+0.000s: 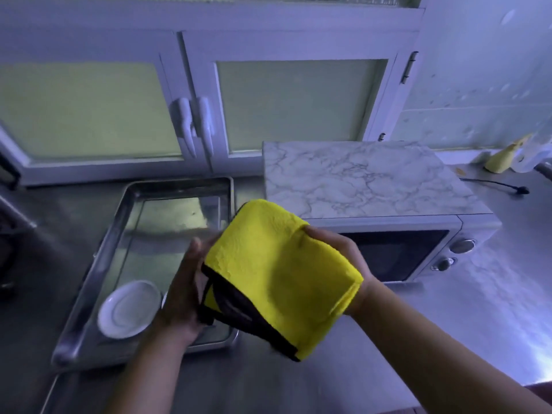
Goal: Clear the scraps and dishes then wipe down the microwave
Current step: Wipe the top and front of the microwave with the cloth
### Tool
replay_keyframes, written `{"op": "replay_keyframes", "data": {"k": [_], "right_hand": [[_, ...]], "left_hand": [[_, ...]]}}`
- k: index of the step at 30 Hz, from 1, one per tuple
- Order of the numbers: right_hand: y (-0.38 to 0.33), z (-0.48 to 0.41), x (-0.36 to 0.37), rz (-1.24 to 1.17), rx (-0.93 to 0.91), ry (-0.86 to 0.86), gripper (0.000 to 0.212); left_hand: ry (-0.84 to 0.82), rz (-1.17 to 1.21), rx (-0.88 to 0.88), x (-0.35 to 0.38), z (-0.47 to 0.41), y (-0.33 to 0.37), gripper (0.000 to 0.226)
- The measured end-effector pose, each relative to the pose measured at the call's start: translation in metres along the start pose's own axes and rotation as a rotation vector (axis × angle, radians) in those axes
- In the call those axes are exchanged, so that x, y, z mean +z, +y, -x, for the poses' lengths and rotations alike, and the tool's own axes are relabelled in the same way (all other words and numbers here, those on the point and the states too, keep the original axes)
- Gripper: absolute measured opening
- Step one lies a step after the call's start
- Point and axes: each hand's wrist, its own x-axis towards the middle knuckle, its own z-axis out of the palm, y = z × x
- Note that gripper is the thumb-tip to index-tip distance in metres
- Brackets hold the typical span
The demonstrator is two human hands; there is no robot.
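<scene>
Looks like a kitchen, perhaps a home one, hard to be sure in such dim light. Told by a microwave (397, 255) with a marbled top just beyond and right of the grip on the yellow cloth (280, 273), a steel tray (167, 216) holding a white dish (128, 309) just left of that grip, glass-fronted cabinets (298, 106) well behind it, and a metal counter (478, 309) underneath.

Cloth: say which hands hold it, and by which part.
Both hands hold the cloth. The left hand grips its left edge, near the black trim. The right hand grips its right edge, thumb on top.
</scene>
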Motion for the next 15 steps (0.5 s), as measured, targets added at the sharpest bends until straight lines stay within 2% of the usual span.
{"op": "replay_keyframes", "data": {"k": [2, 5, 7, 9, 10, 11, 13, 15], "right_hand": [[0.004, 0.014, -0.011, -0.035, -0.005, 0.005, 0.027], [0.004, 0.035, -0.031, -0.015, 0.057, -0.016, 0.043], [-0.002, 0.049, -0.038, 0.038, 0.087, -0.064, 0.038], [-0.005, 0.061, -0.050, 0.072, 0.044, -0.123, 0.032], [-0.005, 0.067, -0.056, 0.073, 0.035, -0.094, 0.031], [-0.005, 0.072, -0.064, 0.063, 0.028, -0.028, 0.033], [-0.003, 0.089, -0.083, 0.072, -0.025, 0.108, 0.049], [-0.001, 0.109, -0.101, 0.217, -0.006, 0.064, 0.056]], "left_hand": [[-0.154, -0.128, 0.017, -0.001, 0.007, -0.009, 0.081], [-0.294, -0.321, 0.022, 0.012, 0.005, -0.012, 0.085], [-0.328, -0.392, 0.026, 0.027, -0.001, -0.010, 0.071], [-0.358, -0.454, 0.037, 0.045, -0.007, -0.008, 0.038], [-0.374, -0.487, 0.034, 0.056, -0.010, -0.009, 0.024], [-0.397, -0.507, 0.032, 0.066, -0.012, -0.012, 0.018], [-0.429, -0.494, 0.034, 0.084, -0.018, -0.020, 0.016], [-0.416, -0.462, 0.040, 0.102, -0.025, -0.031, 0.015]]}}
